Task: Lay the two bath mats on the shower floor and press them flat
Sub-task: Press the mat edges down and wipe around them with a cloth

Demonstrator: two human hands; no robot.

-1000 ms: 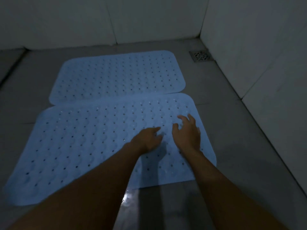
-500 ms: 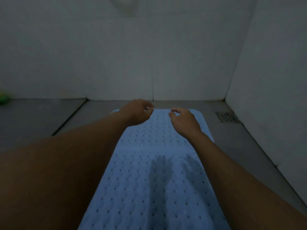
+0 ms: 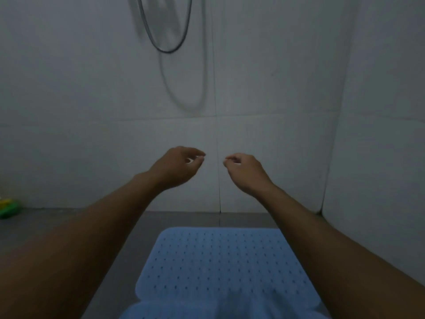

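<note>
A light blue perforated bath mat (image 3: 218, 265) lies flat on the grey shower floor (image 3: 57, 226) between my forearms. The edge of a second blue mat (image 3: 220, 311) shows at the bottom of the view, meeting the first. My left hand (image 3: 177, 166) and my right hand (image 3: 243, 171) are raised in the air in front of the back wall, well above the mats. Both hang with fingers loosely curled and hold nothing.
White tiled walls (image 3: 276, 88) close the shower at the back and right. A dark shower hose (image 3: 165, 31) loops down the back wall. Something green and yellow (image 3: 8, 209) sits on the floor at the far left.
Both hands lifted off the near mat and rose into the air. The view tilted up from the floor to the back wall, so the drain left the view.
</note>
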